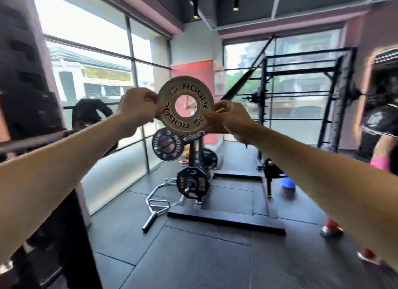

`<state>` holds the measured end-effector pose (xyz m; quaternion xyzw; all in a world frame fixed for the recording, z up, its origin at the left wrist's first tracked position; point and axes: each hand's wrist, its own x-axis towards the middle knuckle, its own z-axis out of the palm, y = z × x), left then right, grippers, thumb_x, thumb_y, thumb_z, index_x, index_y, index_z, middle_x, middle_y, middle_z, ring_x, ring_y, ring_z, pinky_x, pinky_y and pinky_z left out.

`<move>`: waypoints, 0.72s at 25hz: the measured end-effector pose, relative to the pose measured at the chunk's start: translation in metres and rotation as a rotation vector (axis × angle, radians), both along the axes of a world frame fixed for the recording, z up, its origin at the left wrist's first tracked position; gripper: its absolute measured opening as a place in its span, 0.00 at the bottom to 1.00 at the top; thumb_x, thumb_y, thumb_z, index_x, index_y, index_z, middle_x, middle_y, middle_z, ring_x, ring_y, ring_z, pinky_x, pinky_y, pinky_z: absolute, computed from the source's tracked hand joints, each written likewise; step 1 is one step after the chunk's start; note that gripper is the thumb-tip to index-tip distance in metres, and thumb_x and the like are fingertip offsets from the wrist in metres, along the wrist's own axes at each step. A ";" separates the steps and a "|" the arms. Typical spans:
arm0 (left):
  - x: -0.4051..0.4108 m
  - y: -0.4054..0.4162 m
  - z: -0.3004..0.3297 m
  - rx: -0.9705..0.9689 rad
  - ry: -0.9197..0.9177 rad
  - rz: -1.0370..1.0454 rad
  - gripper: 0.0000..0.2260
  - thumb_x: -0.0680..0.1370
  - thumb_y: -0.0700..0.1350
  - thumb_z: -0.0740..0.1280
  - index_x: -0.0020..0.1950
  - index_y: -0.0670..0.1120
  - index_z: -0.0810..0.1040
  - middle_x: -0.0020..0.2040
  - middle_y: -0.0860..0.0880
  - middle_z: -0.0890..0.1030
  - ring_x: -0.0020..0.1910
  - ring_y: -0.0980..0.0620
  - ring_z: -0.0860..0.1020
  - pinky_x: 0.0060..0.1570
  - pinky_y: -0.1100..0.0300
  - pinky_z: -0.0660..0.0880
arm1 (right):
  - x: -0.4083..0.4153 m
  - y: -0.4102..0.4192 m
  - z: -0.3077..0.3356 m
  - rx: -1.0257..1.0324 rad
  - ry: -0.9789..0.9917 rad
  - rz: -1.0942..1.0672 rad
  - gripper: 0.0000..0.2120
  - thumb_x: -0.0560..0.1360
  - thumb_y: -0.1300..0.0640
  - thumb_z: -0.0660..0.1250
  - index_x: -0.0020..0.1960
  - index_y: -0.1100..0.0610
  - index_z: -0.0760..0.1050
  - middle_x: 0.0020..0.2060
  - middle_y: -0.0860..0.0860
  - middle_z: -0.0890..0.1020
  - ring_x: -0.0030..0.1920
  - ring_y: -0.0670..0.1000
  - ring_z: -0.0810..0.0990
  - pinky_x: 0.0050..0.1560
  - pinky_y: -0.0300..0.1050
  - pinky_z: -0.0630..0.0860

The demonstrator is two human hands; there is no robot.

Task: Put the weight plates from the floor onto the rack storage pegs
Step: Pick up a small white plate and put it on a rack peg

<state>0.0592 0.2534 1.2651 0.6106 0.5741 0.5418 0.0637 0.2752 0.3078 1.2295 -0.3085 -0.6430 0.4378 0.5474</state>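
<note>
A small white plate (185, 88) marked ROGUE is held up at arm's length, upright and facing me. My left hand (139, 106) pinches its left rim and my right hand (224, 117) pinches its lower right rim. Just below and behind it stands the plate storage rack (197, 151). A blue plate (167, 144) hangs on the rack's upper left peg, a black plate (192, 184) sits lower at the front, and another dark plate (210, 158) shows on the right side.
A chrome hex bar (157, 204) lies on the floor left of the rack base. A black power rack (301, 99) stands at the back right. Another person (379, 129) stands at the right edge. Large windows line the left wall.
</note>
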 end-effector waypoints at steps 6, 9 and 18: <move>0.160 0.100 -0.014 -0.019 -0.005 -0.157 0.05 0.73 0.39 0.74 0.46 0.44 0.80 0.41 0.46 0.83 0.37 0.50 0.82 0.33 0.59 0.75 | 0.170 0.063 -0.005 -0.001 -0.064 -0.113 0.04 0.75 0.69 0.67 0.45 0.63 0.72 0.37 0.62 0.80 0.34 0.55 0.82 0.41 0.49 0.83; 0.199 0.128 -0.015 -0.020 0.017 -0.175 0.05 0.74 0.40 0.74 0.46 0.46 0.79 0.44 0.45 0.83 0.42 0.47 0.81 0.41 0.55 0.79 | 0.210 0.081 -0.005 -0.011 -0.063 -0.132 0.05 0.75 0.69 0.66 0.49 0.65 0.71 0.37 0.62 0.79 0.34 0.55 0.81 0.39 0.47 0.83; 0.301 0.276 -0.015 -0.058 0.000 -0.292 0.05 0.76 0.37 0.69 0.43 0.46 0.76 0.39 0.46 0.81 0.38 0.51 0.79 0.36 0.60 0.74 | 0.312 0.230 0.001 -0.003 -0.113 -0.173 0.07 0.76 0.69 0.65 0.54 0.67 0.72 0.37 0.61 0.79 0.32 0.53 0.82 0.36 0.44 0.83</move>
